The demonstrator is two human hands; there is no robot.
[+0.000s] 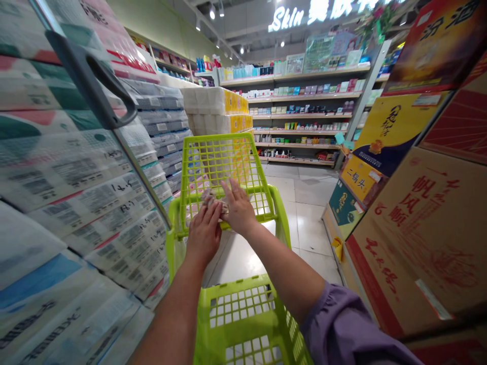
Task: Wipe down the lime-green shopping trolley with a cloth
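A lime-green plastic shopping cart with grid panels stands in front of me, one upper panel tilted up. My left hand is over the cart's upper frame, its fingers bent onto a crumpled greyish-pink cloth. Just right of it, my right hand reaches over the same frame with fingers stretched out and a little apart. Its thumb side is by the cloth; whether it touches the cloth is unclear. A metal pole with a grey loop handle slants up to the left from the cart.
Stacked packs of tissue paper rise close on the left. Yellow and white paper rolls are piled beyond the cart. Cardboard boxes line the right side. Shelves of bottles and cartons stand across the tiled floor.
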